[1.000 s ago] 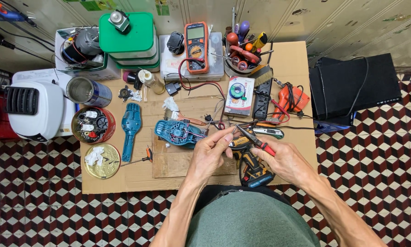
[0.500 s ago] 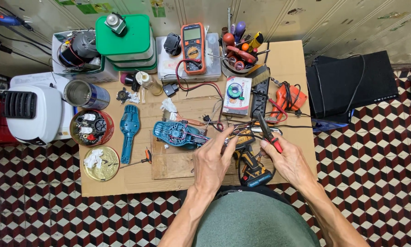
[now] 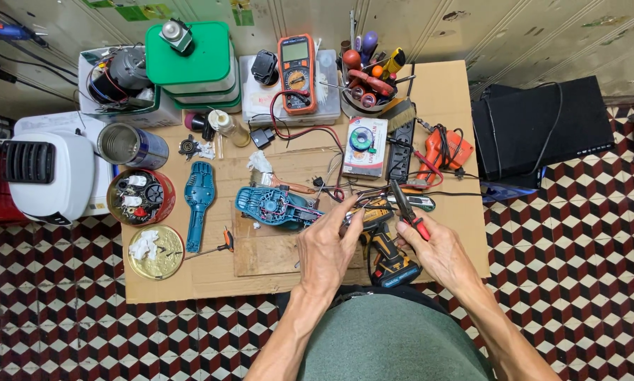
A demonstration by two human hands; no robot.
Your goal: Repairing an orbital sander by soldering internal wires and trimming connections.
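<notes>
My left hand [image 3: 329,248] holds thin wires and a small part [image 3: 365,209] over the low table, just right of an opened teal drill body [image 3: 274,207]. My right hand [image 3: 435,247] grips red-handled pliers [image 3: 407,207], their jaws pointing up and away toward the wires. Between and below both hands lies a yellow and black tool [image 3: 390,256]. A separate teal handle shell [image 3: 200,196] rests further left.
An orange multimeter [image 3: 297,72] with red leads, a cup of tools [image 3: 371,81], a solder spool box [image 3: 365,144], a power strip [image 3: 401,144], green-lidded boxes [image 3: 190,60], tins [image 3: 142,195] and a screwdriver [image 3: 207,248] crowd the cardboard-topped table [image 3: 190,279]. A black box [image 3: 543,130] lies right.
My right hand has swung the pliers from lying across the wires to pointing upward. My left hand shifted slightly right, keeping hold of the wires.
</notes>
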